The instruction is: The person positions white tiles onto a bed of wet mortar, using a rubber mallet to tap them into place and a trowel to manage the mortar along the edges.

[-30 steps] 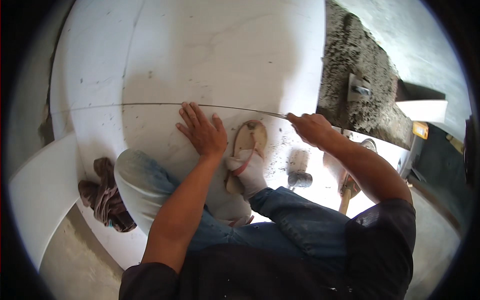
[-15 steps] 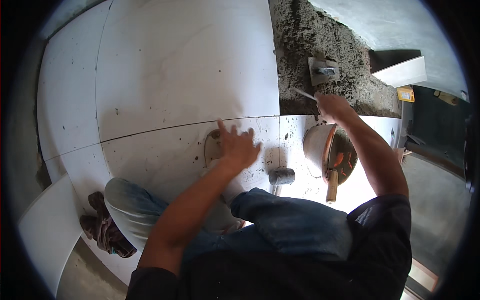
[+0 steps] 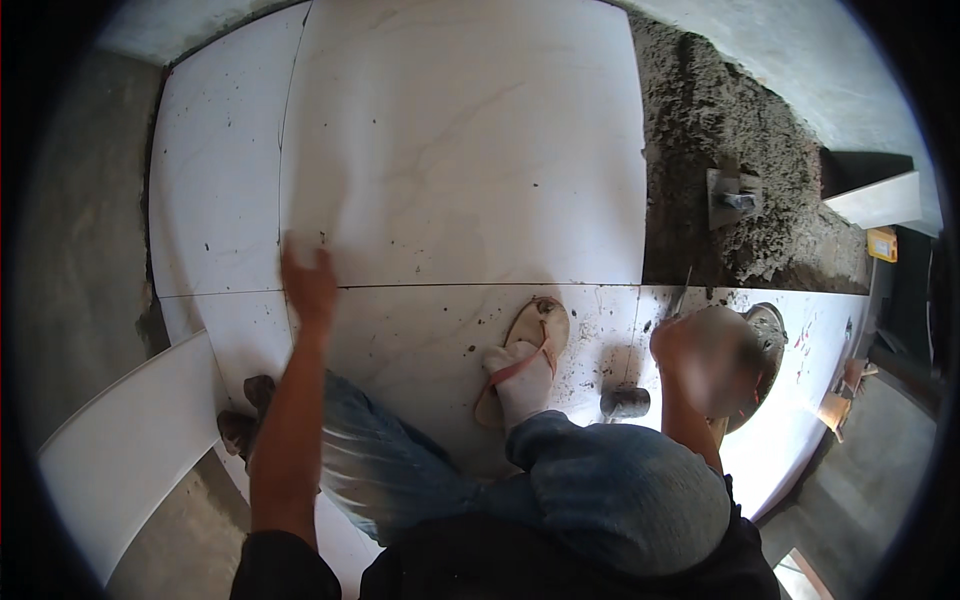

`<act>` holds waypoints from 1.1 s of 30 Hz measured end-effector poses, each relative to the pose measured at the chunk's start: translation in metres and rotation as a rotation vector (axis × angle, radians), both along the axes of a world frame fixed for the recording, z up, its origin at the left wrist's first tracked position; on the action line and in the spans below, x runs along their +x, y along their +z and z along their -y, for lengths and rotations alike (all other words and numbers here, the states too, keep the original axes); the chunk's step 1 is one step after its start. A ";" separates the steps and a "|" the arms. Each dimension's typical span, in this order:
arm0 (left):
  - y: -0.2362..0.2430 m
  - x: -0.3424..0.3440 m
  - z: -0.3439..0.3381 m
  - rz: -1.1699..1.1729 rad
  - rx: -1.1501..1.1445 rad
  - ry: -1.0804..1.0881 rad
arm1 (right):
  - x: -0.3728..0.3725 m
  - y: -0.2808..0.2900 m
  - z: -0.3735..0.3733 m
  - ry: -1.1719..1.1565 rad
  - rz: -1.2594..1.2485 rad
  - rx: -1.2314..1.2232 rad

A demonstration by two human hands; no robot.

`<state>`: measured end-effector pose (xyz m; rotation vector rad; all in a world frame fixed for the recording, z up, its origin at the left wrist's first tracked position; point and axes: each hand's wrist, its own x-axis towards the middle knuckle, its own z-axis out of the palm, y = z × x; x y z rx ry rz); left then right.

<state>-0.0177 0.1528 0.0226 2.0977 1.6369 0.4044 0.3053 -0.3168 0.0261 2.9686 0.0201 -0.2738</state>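
Observation:
My left hand (image 3: 312, 285) is over the left end of the joint between white marbled floor tiles (image 3: 460, 170). It is blurred, with thumb and fingers apart and nothing in it. My right hand (image 3: 675, 350) is closed on a thin, narrow tool (image 3: 685, 290) pointing away from me; its exact kind cannot be made out. Just right of that hand stands a round bucket (image 3: 772, 340), partly hidden by a blurred patch. A black-headed mallet (image 3: 625, 402) lies near my knee, and my sandalled foot (image 3: 530, 370) rests on the near tile.
Rough grey mortar (image 3: 700, 100) fills the far right, with a flat plastering trowel (image 3: 733, 198) on it. A leaning white tile piece (image 3: 875, 200) and a yellow container (image 3: 882, 244) are beyond. At left are an upright white panel (image 3: 130, 440) and a dark cloth (image 3: 240, 430).
My left hand has moved left along the tile joint, away from my foot. My right hand has drawn back from the mortar toward the bucket, still holding the thin tool. The view has shifted left.

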 end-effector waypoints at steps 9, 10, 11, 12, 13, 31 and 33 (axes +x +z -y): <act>0.003 -0.257 0.017 -0.193 -0.440 0.485 | 0.100 0.010 -0.168 0.250 -0.010 0.451; 0.020 -0.240 0.055 0.179 -0.760 0.584 | 0.114 -0.004 -0.161 0.160 -0.042 0.430; 0.056 -0.226 0.091 0.469 -1.041 0.772 | 0.120 -0.013 -0.162 0.123 -0.091 0.431; 0.073 -0.238 0.118 0.479 -1.032 0.807 | 0.118 -0.014 -0.172 0.133 -0.152 0.438; 0.087 -0.251 0.146 0.492 -1.026 0.844 | 0.111 -0.014 -0.180 0.148 -0.209 0.438; -0.036 0.082 0.043 -0.269 0.062 -0.366 | -0.158 0.042 0.027 0.045 -0.115 0.511; -0.029 0.115 0.107 0.168 -0.069 -0.707 | -0.152 0.028 0.023 0.036 -0.224 0.555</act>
